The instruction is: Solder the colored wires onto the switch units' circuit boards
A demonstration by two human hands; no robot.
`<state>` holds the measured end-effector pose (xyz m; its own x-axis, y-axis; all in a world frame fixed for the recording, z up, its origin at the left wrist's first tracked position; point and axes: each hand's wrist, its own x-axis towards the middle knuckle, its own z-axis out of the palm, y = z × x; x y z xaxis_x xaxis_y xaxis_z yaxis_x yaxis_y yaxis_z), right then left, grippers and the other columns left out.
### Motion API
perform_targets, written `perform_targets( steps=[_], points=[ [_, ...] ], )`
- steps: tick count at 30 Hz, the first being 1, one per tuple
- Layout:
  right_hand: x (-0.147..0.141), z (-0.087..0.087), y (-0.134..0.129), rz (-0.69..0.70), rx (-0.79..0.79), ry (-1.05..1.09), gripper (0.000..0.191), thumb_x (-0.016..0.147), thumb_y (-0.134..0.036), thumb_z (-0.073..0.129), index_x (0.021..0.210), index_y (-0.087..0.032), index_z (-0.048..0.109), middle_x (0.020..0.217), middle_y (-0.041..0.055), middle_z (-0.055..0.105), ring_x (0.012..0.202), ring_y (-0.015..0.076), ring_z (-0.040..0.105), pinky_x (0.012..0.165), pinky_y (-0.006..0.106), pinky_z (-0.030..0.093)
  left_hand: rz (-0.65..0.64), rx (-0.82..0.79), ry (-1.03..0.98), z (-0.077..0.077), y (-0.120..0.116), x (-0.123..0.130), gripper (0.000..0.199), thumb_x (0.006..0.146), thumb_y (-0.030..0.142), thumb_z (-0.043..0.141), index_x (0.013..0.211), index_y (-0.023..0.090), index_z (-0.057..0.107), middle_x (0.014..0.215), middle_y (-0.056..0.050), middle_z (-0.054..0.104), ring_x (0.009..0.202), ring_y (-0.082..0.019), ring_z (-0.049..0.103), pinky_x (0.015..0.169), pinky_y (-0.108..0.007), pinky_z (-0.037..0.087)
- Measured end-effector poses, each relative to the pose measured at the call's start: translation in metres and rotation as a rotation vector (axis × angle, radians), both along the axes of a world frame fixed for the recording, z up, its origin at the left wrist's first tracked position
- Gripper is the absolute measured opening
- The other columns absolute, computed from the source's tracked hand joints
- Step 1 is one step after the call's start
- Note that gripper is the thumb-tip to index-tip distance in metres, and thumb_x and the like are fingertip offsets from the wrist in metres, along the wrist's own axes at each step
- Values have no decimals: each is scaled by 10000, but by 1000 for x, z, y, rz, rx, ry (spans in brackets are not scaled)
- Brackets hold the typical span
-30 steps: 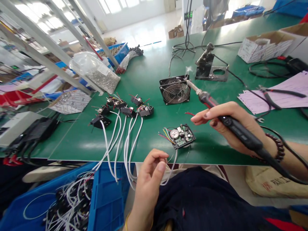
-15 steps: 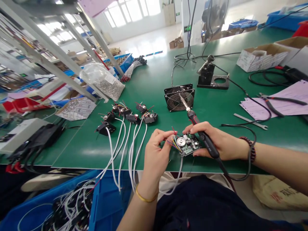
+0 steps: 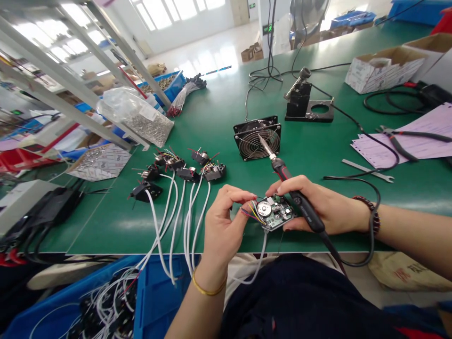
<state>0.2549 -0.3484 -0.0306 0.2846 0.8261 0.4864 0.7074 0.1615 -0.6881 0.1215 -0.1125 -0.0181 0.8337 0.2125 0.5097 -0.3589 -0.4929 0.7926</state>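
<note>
A small circuit board [image 3: 277,217] with a round metal part and thin coloured wires [image 3: 254,213] is held low over the bench's front edge. My right hand [image 3: 323,207] grips its right side with the fingers and also carries a soldering iron [image 3: 300,205], whose tip points up and away, in front of a small fan. At the board's left side, my left hand [image 3: 228,221] has its thumb and index finger closed at the wire ends; the exact grip is partly hidden. From the board's lower edge a white cable [image 3: 263,254] hangs down towards my lap.
Several black assemblies [image 3: 189,174] with white cables lie on the left. The black fan [image 3: 257,139] stands ahead, with the iron stand [image 3: 307,106] behind it. Pliers [image 3: 399,143], a spanner [image 3: 369,171] and pink papers [image 3: 423,136] lie right. A blue bin [image 3: 155,301] sits below left.
My view has shifted slightly. The red wire that stuck up by my left fingertips no longer stands out there. Both hands keep their places at the board, and the iron still points away.
</note>
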Motion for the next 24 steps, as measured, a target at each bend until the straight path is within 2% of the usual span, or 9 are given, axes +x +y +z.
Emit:
perform_targets(
  steps=[3, 7, 9, 10, 12, 14, 17, 21, 24],
  points=[
    [0, 1, 0, 3, 12, 12, 591, 1035, -413, 861, 1499, -293, 515, 1386, 125, 753, 1265, 264, 781, 1068, 390, 649, 40, 122, -54, 2, 0, 1, 82, 1062, 187, 749, 1039, 262, 775, 954, -16, 741, 907, -198, 683, 800, -325, 540],
    [2, 1, 0, -4, 3, -13, 570, 1057, -459, 828, 1487, -277, 502, 1385, 139, 745, 1269, 280, 776, 1068, 418, 653, 109, 495, -86, 5, 12, -1, 102, 1054, 145, 730, 1051, 245, 750, 993, -28, 768, 960, -224, 672, 876, -369, 502],
    [3, 1, 0, -4, -2, -24, 563, 1066, -492, 810, 1480, -275, 494, 1387, 144, 742, 1263, 287, 778, 1062, 433, 656, 69, 603, -80, 8, 19, -1, 111, 1052, 133, 729, 1044, 241, 756, 992, -31, 795, 946, -228, 672, 881, -377, 491],
    [4, 2, 0, -1, -4, -26, 564, 1069, -505, 803, 1479, -276, 491, 1389, 145, 741, 1257, 288, 780, 1055, 436, 658, 28, 593, -75, 9, 22, -1, 121, 1052, 123, 725, 1038, 239, 758, 984, -30, 804, 926, -222, 677, 866, -369, 495],
    [6, 2, 0, 11, -8, -25, 568, 1074, -520, 793, 1483, -278, 483, 1393, 143, 739, 1246, 285, 784, 1043, 434, 661, -51, 460, -51, 11, 23, -1, 144, 1051, 103, 719, 1018, 237, 761, 965, -22, 815, 884, -199, 697, 824, -338, 516],
    [8, 3, 0, 24, -13, -17, 567, 1079, -517, 788, 1488, -279, 476, 1399, 141, 735, 1247, 281, 783, 1039, 427, 660, -113, 258, -5, 14, 21, 0, 150, 1055, 109, 721, 1007, 238, 782, 957, -19, 825, 859, -177, 721, 780, -303, 530],
    [10, 3, 0, 38, -21, -6, 552, 1079, -499, 795, 1479, -277, 485, 1400, 137, 733, 1254, 275, 776, 1039, 415, 655, -188, 21, 135, 19, 15, 2, 143, 1057, 159, 737, 999, 235, 843, 924, -28, 834, 827, -165, 738, 744, -274, 535],
    [11, 2, -1, 53, -15, -3, 552, 1074, -483, 807, 1475, -275, 490, 1398, 134, 735, 1252, 264, 772, 1039, 398, 649, -240, -185, 346, 25, 11, 3, 131, 1017, 183, 776, 944, 222, 877, 883, -34, 824, 787, -151, 722, 729, -243, 534],
    [12, 3, -1, 57, -17, -2, 557, 1068, -476, 816, 1475, -272, 495, 1405, 136, 738, 1258, 261, 773, 1046, 390, 647, -255, -273, 410, 26, 10, 0, 92, 988, 188, 802, 934, 218, 870, 895, -31, 819, 808, -149, 724, 748, -229, 549]
  ],
)
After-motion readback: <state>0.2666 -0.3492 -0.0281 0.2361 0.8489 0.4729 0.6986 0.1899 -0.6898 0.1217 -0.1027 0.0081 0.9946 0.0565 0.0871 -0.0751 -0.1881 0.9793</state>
